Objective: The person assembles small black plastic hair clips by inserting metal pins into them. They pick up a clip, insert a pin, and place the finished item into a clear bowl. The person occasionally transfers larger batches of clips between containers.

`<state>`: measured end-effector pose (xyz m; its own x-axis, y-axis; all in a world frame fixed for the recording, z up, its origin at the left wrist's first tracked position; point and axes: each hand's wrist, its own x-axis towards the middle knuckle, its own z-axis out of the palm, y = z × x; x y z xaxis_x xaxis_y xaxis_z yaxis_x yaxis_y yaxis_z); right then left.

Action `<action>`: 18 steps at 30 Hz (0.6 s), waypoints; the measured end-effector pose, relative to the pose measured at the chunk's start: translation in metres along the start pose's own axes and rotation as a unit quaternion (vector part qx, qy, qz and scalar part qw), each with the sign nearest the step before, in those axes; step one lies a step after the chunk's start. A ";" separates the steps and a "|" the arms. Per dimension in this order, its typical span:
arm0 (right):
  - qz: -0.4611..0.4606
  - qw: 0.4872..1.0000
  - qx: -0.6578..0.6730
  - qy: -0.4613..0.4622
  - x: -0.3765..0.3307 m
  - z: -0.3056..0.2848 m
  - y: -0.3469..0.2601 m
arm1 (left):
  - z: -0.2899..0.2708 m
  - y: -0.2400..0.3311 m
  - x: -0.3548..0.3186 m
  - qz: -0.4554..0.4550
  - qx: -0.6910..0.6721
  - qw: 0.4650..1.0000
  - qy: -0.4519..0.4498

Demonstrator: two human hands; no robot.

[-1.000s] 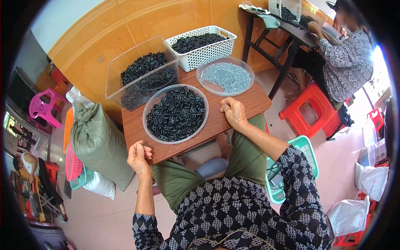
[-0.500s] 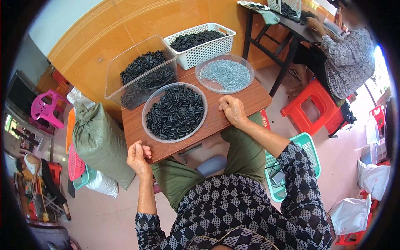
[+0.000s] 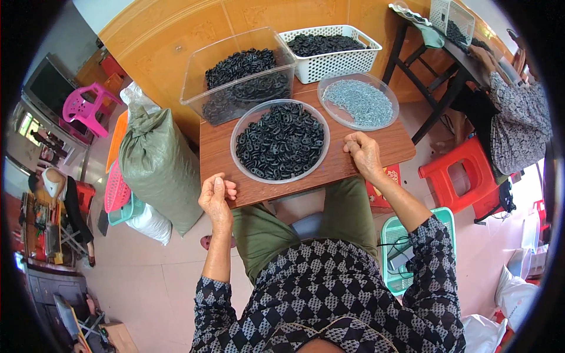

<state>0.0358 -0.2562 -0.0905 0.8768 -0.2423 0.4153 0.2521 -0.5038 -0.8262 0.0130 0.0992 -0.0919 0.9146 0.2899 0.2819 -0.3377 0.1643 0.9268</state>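
Note:
My left hand (image 3: 217, 199) rests at the near left corner of the brown wooden table (image 3: 376, 147). Its fingers are curled in, with the thumb on top; whether anything small sits inside is hidden. On the table's right part lies my right hand (image 3: 363, 155), closed, its fingertips tucked out of sight. Between the hands, a round clear tub (image 3: 234, 150) is heaped with small black oval pieces with holes (image 3: 281, 141). Behind my right hand, a shallow round clear dish (image 3: 395, 112) holds many small silvery metal pieces (image 3: 359, 103).
A clear rectangular bin (image 3: 191, 88) and a white slotted basket (image 3: 338, 66), both with black pieces, stand behind. Left is a full green sack (image 3: 159, 167); right, a green basket (image 3: 447, 220) and red stool (image 3: 456, 176). A co-worker (image 3: 518, 117) sits at a dark table (image 3: 456, 56).
The view has swung left, so the table and everything on it appear farther right and slightly higher. Both my hands keep about the same places on the table.

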 end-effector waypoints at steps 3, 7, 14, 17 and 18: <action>-0.008 1.000 0.014 -0.008 -0.001 -0.002 -0.003 | 0.000 0.003 0.001 0.002 0.000 1.000 -0.001; 0.000 1.000 0.028 -0.010 -0.005 -0.002 -0.006 | 0.000 0.008 0.000 -0.016 0.004 1.000 -0.006; 0.015 0.999 0.040 0.015 -0.006 -0.003 -0.012 | 0.029 0.036 -0.009 0.000 0.105 0.994 -0.030; 0.010 0.999 0.042 0.013 -0.010 -0.005 -0.015 | 0.048 0.045 -0.008 0.159 0.286 0.939 -0.104; 0.012 0.999 0.039 0.012 -0.010 -0.004 -0.017 | 0.058 0.057 -0.004 0.216 0.352 0.900 -0.137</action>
<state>0.0215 -0.2484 -0.0788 0.8729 -0.2736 0.4039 0.2637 -0.4318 -0.8625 0.0030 0.0522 -0.0262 0.7848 -0.0761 0.6151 -0.5387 -0.5746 0.6162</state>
